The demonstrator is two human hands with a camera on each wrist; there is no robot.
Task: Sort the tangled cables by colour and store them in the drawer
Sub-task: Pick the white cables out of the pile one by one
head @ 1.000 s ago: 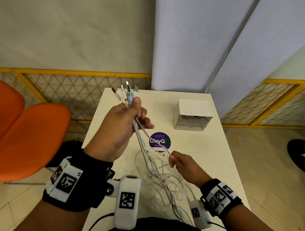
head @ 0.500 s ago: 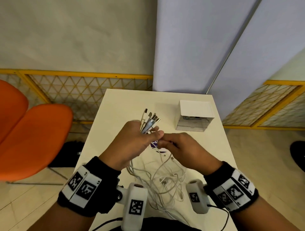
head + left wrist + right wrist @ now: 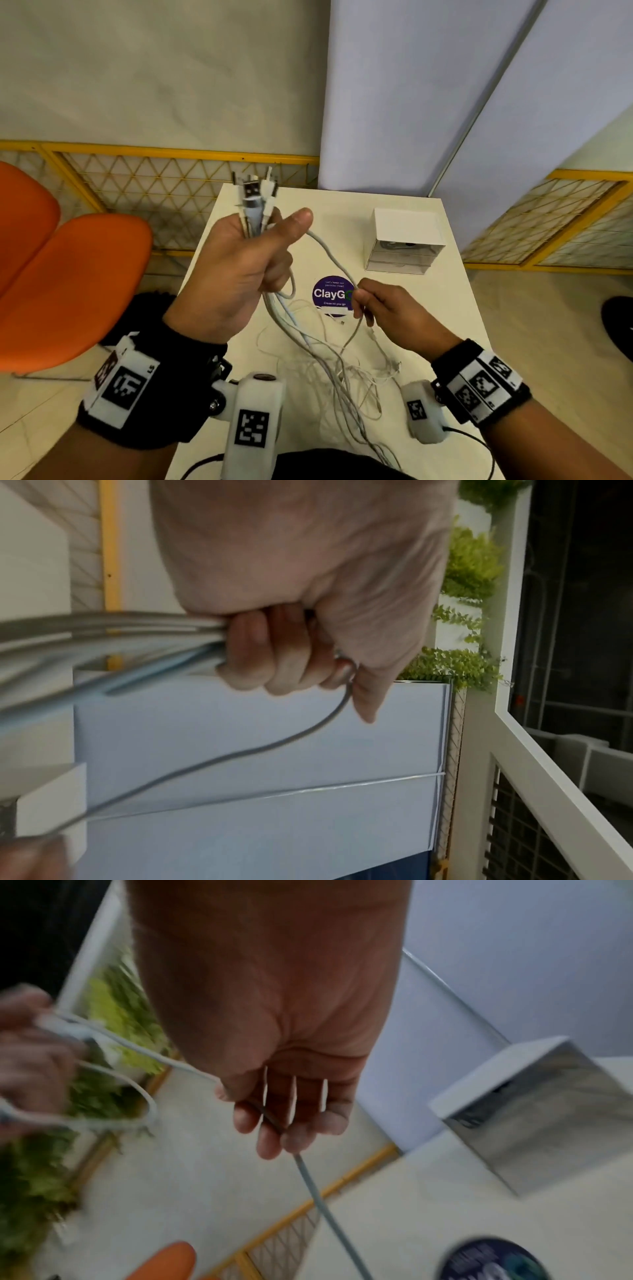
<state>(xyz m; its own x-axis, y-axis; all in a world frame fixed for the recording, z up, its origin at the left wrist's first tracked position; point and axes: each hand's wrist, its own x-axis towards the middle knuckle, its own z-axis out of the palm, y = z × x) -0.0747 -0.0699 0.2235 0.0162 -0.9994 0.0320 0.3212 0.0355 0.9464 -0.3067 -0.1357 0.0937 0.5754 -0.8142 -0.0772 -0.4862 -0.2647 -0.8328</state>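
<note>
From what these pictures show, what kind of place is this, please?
Probably a shared pantry or break area of an office, indoors. The white table carries a round purple sticker reading "ClayGo, clean as you go". An orange chair stands beside it, and pale partition panels close off the back.

black wristbands, white coded camera modules

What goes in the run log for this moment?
left hand: grips cable bundle | right hand: pinches grey cable | drawer box: on table, shut
</note>
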